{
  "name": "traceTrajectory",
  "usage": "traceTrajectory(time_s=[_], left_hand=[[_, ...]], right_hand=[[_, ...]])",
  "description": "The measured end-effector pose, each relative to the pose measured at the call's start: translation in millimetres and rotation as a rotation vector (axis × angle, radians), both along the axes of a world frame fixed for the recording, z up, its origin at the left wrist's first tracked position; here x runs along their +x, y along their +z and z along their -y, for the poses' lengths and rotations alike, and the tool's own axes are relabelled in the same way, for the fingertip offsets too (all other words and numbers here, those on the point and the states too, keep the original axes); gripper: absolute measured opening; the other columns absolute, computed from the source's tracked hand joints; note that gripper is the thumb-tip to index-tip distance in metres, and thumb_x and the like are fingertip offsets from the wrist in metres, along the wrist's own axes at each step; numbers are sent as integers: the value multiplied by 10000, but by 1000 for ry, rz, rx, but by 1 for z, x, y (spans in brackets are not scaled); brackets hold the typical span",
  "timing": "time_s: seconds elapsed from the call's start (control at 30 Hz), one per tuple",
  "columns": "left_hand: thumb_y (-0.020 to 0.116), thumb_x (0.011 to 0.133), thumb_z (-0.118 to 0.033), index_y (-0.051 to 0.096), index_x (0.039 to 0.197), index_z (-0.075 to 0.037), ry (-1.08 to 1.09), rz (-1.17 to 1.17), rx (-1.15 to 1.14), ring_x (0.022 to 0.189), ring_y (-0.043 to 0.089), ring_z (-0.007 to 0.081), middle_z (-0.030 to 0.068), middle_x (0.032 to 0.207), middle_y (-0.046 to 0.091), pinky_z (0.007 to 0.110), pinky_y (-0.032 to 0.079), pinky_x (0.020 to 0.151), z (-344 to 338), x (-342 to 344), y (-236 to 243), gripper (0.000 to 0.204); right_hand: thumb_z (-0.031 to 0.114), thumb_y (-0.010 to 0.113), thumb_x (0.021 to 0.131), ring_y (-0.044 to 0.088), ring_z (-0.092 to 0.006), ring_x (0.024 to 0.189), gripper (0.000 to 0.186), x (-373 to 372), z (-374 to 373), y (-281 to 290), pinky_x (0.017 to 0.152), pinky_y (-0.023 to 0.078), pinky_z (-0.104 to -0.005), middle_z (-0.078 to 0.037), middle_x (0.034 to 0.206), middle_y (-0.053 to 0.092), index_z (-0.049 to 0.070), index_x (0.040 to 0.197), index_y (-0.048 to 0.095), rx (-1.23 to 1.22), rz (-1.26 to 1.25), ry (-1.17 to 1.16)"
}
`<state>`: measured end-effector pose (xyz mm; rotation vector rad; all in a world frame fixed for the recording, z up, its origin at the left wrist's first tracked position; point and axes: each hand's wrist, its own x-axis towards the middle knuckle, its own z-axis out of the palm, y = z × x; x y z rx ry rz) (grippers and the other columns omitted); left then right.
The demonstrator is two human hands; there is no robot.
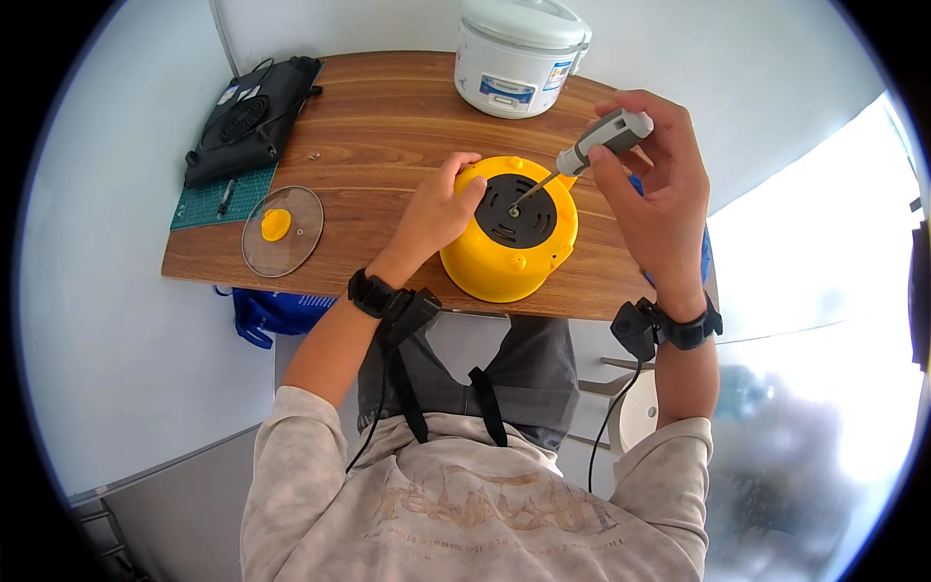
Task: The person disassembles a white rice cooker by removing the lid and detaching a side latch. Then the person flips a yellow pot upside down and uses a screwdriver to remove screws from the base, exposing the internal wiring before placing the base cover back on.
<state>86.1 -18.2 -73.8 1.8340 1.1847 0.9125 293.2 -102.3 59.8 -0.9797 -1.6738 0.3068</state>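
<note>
An upturned yellow pot with a black slotted base plate sits near the table's front edge. My left hand is curled against its left side, thumb and fingers at the rim of the base, steadying it. In my right hand, a grey-and-white screwdriver is held by its handle, thumb on one side and fingers around the other. Its shaft slants down to the left, and the tip meets the screw at the middle of the plate.
A white rice cooker stands at the back. To the left lie a glass lid with a yellow knob, a black appliance with a fan vent, and a green cutting mat bearing a pen-like tool. Blue bags hang below the wooden table.
</note>
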Motion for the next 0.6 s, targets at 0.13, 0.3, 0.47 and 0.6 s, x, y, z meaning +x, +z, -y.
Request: traceTrajectory(time_s=[0.13,0.3,0.47,0.6], left_hand=[[560,1021,-285,551,1354,-69,32,-27,147,1244,593,305,159,1358,614,396,465,1063,-2,0,-6,397],[592,1017,-238,604,1290,-83,9,-135,308,1297,533,294,127,1355,599,413,427,1107,4,0,10,314],[617,1008,-208,680,1174,-79,-63,-186,389,1321,496,292,113,1347,597,406,382,1143,2,-2,10,220],[642,988,-191,717,1143,-85,-152,-221,408,1320,495,306,114,1346,599,412,375,1149,2,0,20,202]], right_hand=[[-17,713,877,711,-168,1018,425,2,-1,-1,952,583,-329,-97,1170,691,62,1275,588,1,-2,-20],[-9,711,877,707,-172,1029,421,3,-1,-1,953,584,-338,-89,1171,694,69,1273,590,-10,12,-55],[-9,714,874,705,-166,1034,418,6,-3,-6,948,585,-338,-74,1164,696,73,1266,595,-22,1,-38],[-8,715,875,703,-163,1040,419,6,-3,-7,941,586,-334,-76,1168,694,75,1268,594,-35,-5,-33]])
